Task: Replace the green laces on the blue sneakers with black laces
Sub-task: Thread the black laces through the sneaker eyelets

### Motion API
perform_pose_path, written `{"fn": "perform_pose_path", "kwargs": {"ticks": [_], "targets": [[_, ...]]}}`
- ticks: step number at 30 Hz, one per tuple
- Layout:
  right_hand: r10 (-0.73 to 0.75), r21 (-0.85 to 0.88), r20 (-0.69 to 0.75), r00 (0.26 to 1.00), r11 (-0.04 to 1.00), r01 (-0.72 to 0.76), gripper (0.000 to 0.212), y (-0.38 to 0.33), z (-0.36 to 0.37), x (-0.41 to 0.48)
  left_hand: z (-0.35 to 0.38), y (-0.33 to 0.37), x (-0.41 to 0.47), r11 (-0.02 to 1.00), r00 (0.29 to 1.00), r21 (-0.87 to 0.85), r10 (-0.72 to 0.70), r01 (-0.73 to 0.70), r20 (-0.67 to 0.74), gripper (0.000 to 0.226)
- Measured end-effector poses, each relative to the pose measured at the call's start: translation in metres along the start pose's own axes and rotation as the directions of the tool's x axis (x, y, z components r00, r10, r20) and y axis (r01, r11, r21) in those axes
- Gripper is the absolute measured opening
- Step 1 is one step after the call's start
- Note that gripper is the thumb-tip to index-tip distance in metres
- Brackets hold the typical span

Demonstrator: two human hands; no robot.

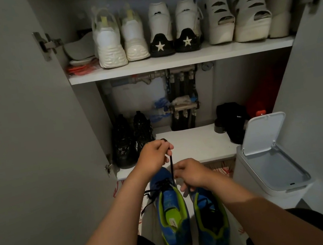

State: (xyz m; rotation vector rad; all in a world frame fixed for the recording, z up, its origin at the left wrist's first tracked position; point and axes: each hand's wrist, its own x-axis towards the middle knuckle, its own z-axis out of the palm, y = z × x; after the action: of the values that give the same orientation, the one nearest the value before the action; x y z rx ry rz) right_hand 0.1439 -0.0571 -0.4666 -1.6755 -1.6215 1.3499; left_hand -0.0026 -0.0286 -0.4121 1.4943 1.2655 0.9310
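Left hand pulls black lace taut (upward)

Blue sneakers look like matt mesh cloth w/ smooth lime trim. Black lace is flat woven fabric. Bin is smooth white plastic, slight sheen. Cupboard hinges are shiny metal; shelf is smooth matt white.

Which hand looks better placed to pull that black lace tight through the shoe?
Probably the left hand: it already pinches the black lace and holds it taut above the left blue sneaker. The right hand sits low by the eyelets, suited to steadying.
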Motion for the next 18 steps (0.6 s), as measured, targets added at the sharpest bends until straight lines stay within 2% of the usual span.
{"fn": "perform_pose_path", "kwargs": {"ticks": [4,7,10,14,18], "targets": [[-0.014,-0.062,-0.013,1.0,0.998,0.013,0.02,-0.003,0.008,0.006,-0.005,0.009,-0.003,0.993,0.998,-0.12,0.016,-0.023,-0.058,0.025],[-0.007,-0.078,-0.04,0.999,0.997,0.004,0.023,-0.004,0.011,0.011,-0.012,0.01,-0.006,0.992,0.997,-0.121,0.02,-0.028,-0.073,0.024],[-0.015,-0.006,-0.085,0.996,1.0,0.014,0.023,-0.006,0.01,0.012,-0.017,0.009,-0.008,0.995,0.998,-0.103,-0.01,0.003,-0.059,0.023],[-0.063,0.148,-0.22,0.973,0.984,0.097,0.022,-0.021,0.005,0.009,-0.022,0.003,-0.013,0.995,0.997,0.059,-0.081,0.082,-0.016,0.034],[-0.163,0.253,-0.351,0.922,0.932,0.262,0.021,-0.043,-0.004,-0.003,-0.025,-0.007,-0.017,0.953,0.982,0.28,-0.149,0.113,0.113,0.03]]}}
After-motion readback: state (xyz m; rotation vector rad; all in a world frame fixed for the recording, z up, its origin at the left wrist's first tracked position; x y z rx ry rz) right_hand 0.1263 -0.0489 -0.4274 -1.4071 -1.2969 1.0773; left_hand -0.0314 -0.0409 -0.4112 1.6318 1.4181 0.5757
